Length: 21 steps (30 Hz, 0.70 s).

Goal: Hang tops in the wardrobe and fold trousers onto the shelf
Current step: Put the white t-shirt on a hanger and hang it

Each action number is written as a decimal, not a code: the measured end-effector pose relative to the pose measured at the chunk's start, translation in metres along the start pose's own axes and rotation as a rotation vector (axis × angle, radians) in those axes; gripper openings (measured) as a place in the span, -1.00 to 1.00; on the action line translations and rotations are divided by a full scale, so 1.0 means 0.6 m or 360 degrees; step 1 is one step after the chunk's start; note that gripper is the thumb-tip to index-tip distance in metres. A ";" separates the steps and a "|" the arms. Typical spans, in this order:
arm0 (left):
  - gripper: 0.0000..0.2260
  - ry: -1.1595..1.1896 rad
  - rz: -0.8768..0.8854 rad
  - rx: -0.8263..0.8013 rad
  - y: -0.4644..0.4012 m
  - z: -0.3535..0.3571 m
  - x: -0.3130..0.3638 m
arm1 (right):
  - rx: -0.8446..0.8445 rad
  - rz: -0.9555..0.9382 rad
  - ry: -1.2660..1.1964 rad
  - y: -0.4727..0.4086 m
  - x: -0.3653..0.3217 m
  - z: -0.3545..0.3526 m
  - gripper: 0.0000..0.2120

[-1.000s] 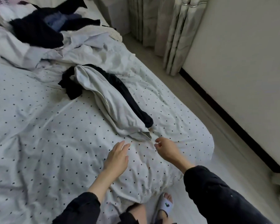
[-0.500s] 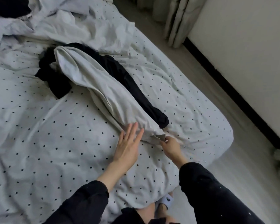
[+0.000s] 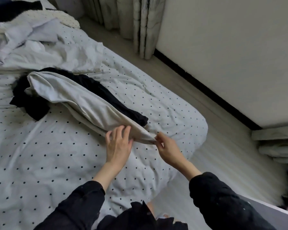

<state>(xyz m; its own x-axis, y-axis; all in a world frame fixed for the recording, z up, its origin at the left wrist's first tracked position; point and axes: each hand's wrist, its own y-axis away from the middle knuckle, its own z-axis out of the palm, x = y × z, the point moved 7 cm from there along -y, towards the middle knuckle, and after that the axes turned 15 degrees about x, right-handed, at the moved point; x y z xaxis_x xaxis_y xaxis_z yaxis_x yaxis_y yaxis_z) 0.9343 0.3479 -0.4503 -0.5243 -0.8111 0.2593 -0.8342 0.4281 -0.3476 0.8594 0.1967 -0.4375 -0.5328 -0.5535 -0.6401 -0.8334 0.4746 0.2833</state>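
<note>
Pinching the hem of the smooth grey trousers (image 3: 83, 100), right hand (image 3: 166, 146) grip closed on the fabric at frame centre. Left hand (image 3: 118, 145) rests flat-fingered on them. Black garment (image 3: 106, 95) lies alongside on the polka-dot bed (image 3: 48, 155).

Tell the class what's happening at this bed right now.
A person is starting on the grey garment lying on the spotted bed. The right hand pinches its near end, while the left hand rests open-fingered on the cloth beside it. A black garment lies partly under the grey one. More clothes sit heaped further back.
</note>
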 end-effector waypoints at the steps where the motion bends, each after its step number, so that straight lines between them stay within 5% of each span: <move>1: -0.50 -0.0010 -0.0016 0.0058 -0.011 -0.011 0.004 | 0.0017 -0.0031 -0.0022 0.001 -0.014 -0.011 -0.81; 11: -0.68 0.0020 0.0158 0.0457 -0.051 -0.171 0.176 | 0.0455 -0.0305 -0.0325 0.102 -0.083 -0.239 -0.84; 15: -0.84 0.0245 0.0423 0.0518 -0.013 -0.232 0.289 | 0.0708 -0.0278 -0.0453 0.204 -0.031 -0.347 -0.78; 21: -0.72 0.0532 0.0792 0.0363 0.056 -0.283 0.486 | 0.1048 -0.0052 -0.0646 0.353 0.096 -0.491 -0.73</move>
<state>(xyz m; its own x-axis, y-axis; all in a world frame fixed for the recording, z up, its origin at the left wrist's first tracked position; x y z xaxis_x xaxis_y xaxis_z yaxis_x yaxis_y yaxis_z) 0.7242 0.1937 -0.2335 -0.8952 -0.3533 0.2715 -0.4391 0.5960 -0.6723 0.6088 0.0641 -0.2040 -0.3080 -0.3401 -0.8885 -0.5207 0.8419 -0.1417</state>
